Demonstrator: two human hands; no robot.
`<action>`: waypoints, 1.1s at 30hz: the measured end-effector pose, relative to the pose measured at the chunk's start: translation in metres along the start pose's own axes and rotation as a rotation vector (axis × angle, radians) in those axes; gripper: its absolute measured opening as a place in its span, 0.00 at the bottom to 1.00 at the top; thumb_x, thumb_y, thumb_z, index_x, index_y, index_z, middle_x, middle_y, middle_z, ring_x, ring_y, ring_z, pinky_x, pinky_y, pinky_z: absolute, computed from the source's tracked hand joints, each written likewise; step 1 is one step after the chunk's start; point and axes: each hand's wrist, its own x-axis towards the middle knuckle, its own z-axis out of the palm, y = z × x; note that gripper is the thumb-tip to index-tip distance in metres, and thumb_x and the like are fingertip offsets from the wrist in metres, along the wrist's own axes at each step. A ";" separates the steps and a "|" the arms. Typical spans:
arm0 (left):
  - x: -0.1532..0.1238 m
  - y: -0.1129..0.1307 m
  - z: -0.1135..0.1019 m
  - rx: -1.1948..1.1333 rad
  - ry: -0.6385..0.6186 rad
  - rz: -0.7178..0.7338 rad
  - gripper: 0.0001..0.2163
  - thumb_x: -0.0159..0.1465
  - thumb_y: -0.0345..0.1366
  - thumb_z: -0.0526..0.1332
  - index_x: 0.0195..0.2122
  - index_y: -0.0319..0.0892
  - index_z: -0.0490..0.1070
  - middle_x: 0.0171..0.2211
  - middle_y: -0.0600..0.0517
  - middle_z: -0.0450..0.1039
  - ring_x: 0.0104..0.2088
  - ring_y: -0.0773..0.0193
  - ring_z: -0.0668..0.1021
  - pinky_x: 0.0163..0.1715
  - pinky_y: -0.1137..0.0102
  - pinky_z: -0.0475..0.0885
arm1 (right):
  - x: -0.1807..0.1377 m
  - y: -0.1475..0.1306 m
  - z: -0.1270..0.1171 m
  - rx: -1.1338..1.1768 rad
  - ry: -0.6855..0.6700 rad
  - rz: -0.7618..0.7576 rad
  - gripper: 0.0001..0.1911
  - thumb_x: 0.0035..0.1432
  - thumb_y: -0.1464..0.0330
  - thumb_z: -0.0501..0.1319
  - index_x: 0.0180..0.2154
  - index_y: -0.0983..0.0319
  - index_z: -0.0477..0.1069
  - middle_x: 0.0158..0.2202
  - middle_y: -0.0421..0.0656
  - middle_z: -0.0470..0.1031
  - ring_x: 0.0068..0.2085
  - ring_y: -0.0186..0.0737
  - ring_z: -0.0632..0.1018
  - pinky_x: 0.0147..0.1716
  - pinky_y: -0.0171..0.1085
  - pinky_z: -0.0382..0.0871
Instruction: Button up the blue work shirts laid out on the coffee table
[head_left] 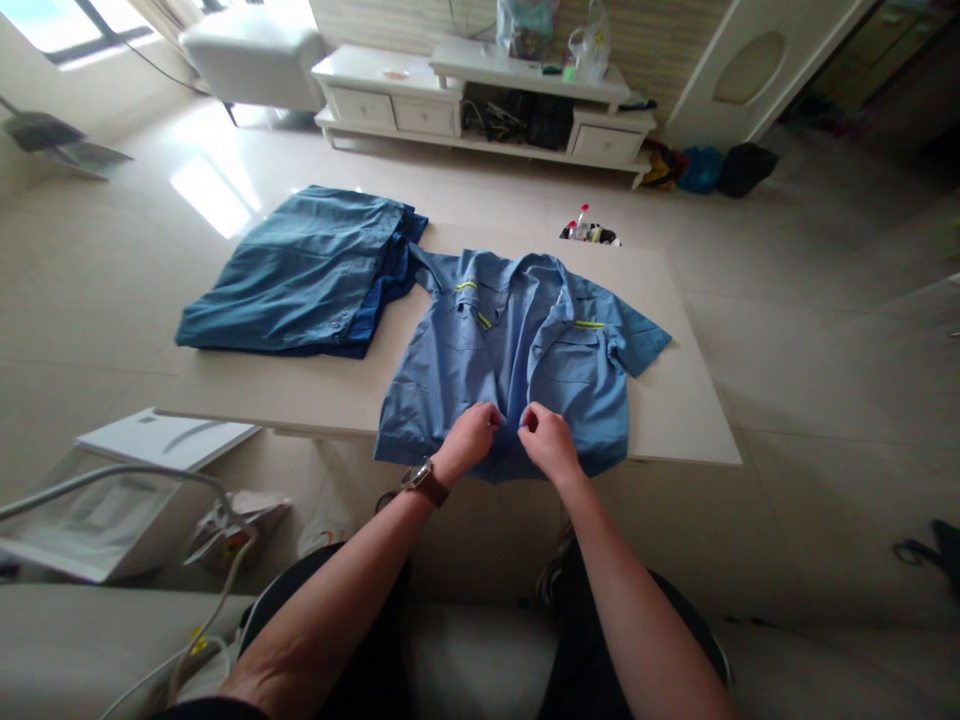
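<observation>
A light blue short-sleeved work shirt (517, 360) with yellow stripes lies face up on the pale table (690, 400), its hem hanging over the near edge. My left hand (469, 440), with a brown watch at the wrist, pinches the left front edge near the hem. My right hand (547, 440) pinches the right front edge just beside it. Both hands are closed on the fabric at the shirt's front opening.
A folded stack of darker blue garments (300, 275) lies on the table's far left. A white TV cabinet (480, 105) stands at the back wall, with bottles (581, 222) on the floor beyond the table. A white box (127, 490) and a cable (217, 590) sit at my left.
</observation>
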 end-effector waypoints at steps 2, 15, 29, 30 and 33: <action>0.003 0.008 -0.008 -0.132 0.029 0.017 0.06 0.59 0.25 0.61 0.34 0.42 0.74 0.34 0.50 0.76 0.37 0.60 0.76 0.43 0.66 0.70 | 0.002 0.000 -0.003 0.151 0.059 -0.006 0.05 0.50 0.72 0.57 0.30 0.56 0.68 0.26 0.38 0.73 0.30 0.39 0.74 0.34 0.36 0.65; 0.001 0.027 -0.015 -0.298 0.108 -0.005 0.05 0.59 0.28 0.64 0.34 0.42 0.80 0.30 0.51 0.77 0.31 0.63 0.76 0.38 0.68 0.70 | 0.004 -0.005 -0.003 0.689 0.119 0.052 0.19 0.43 0.69 0.64 0.41 0.58 0.67 0.31 0.38 0.76 0.32 0.40 0.80 0.35 0.38 0.74; 0.006 0.015 -0.007 -0.794 0.015 -0.310 0.07 0.55 0.32 0.69 0.34 0.37 0.79 0.25 0.52 0.78 0.27 0.67 0.78 0.30 0.72 0.70 | 0.003 -0.006 0.003 0.613 0.062 -0.069 0.15 0.52 0.69 0.60 0.44 0.58 0.74 0.35 0.42 0.81 0.38 0.42 0.82 0.43 0.40 0.76; 0.005 0.016 -0.006 -0.839 0.011 -0.336 0.07 0.55 0.33 0.70 0.34 0.37 0.79 0.25 0.52 0.79 0.27 0.67 0.78 0.31 0.72 0.71 | 0.003 -0.006 0.002 0.594 0.063 -0.085 0.15 0.52 0.70 0.60 0.44 0.58 0.74 0.36 0.42 0.81 0.39 0.42 0.82 0.44 0.41 0.76; 0.003 0.018 -0.007 -0.939 0.006 -0.377 0.10 0.53 0.35 0.73 0.34 0.36 0.79 0.26 0.51 0.79 0.28 0.67 0.78 0.32 0.72 0.72 | 0.002 -0.007 0.001 0.559 0.064 -0.117 0.17 0.51 0.71 0.62 0.45 0.58 0.75 0.37 0.42 0.82 0.41 0.43 0.83 0.46 0.42 0.77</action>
